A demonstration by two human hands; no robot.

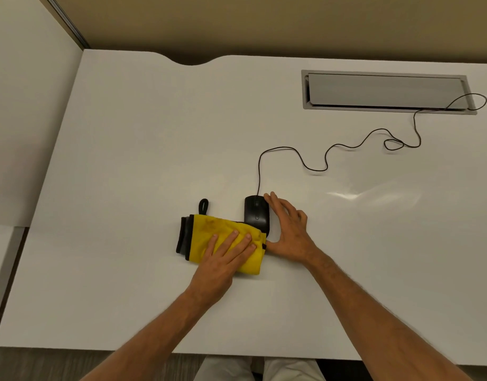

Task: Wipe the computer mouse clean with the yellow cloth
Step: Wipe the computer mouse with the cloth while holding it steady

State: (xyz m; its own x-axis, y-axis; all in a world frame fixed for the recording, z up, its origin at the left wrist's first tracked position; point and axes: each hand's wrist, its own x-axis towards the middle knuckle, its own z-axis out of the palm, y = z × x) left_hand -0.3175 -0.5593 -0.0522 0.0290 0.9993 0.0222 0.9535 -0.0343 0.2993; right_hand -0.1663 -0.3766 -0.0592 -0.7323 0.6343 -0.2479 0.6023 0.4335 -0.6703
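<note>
A black wired computer mouse (255, 211) lies on the white desk (127, 160) near its middle. A folded yellow cloth (209, 232) with dark edging and a black loop lies just left of the mouse, its right end lapping over the mouse's near end. My left hand (223, 259) rests flat on the cloth with fingers spread, pressing it down. My right hand (287, 232) cups the mouse's right side, fingers along its edge and thumb at its near end.
The mouse's black cable (319, 166) snakes away to the right and into a grey cable hatch (385, 90) set in the desk at the back right. A divider panel (31, 105) borders the desk on the left.
</note>
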